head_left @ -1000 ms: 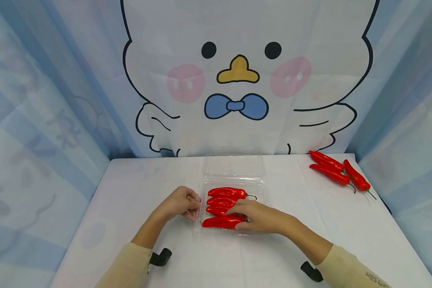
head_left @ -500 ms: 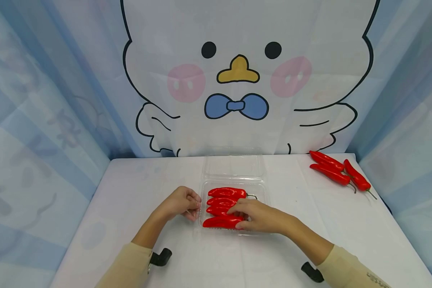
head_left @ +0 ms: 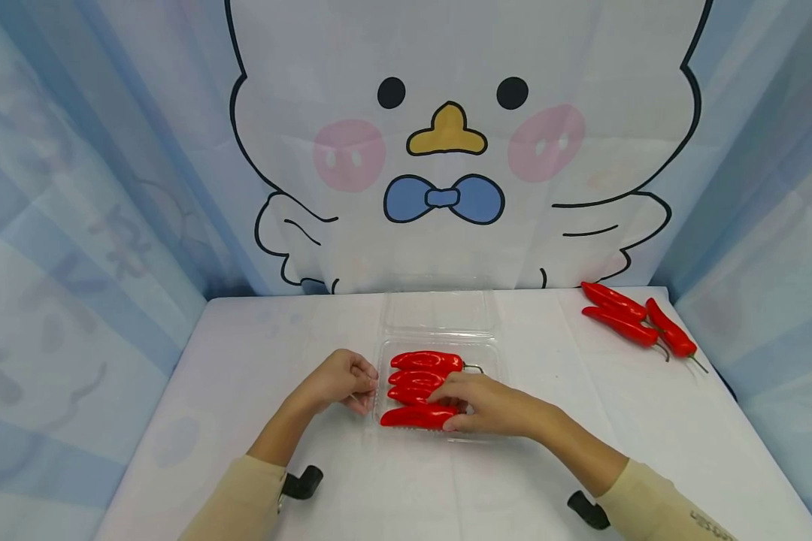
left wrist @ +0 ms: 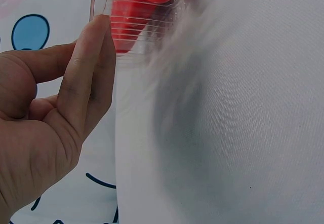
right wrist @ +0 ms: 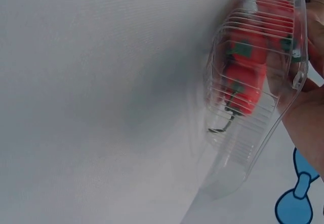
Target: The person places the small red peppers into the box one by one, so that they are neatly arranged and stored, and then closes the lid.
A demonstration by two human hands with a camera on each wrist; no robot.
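Note:
A clear plastic clamshell box (head_left: 492, 361), lid raised at the back, holds several red chili peppers lying crosswise. My left hand (head_left: 343, 379) is at its left edge; in the left wrist view the fingertips (left wrist: 104, 24) meet the rim, with the thumb close behind, pinching it. Inside the box, my right hand (head_left: 490, 406) holds the stem end of the frontmost chili pepper (head_left: 413, 417), thumb in front and fingers behind. Part of that pepper and the right ends of the middle ones are hidden under the hand. Green stem ends show through the ribbed box wall (right wrist: 223, 77) in the right wrist view.
Three more red chili peppers (head_left: 622, 327) lie in a group at the table's back right corner. The clear lid (head_left: 440, 312) stretches toward the printed curtain (head_left: 446, 255) behind the white table (head_left: 271, 330). Curtains also flank both sides.

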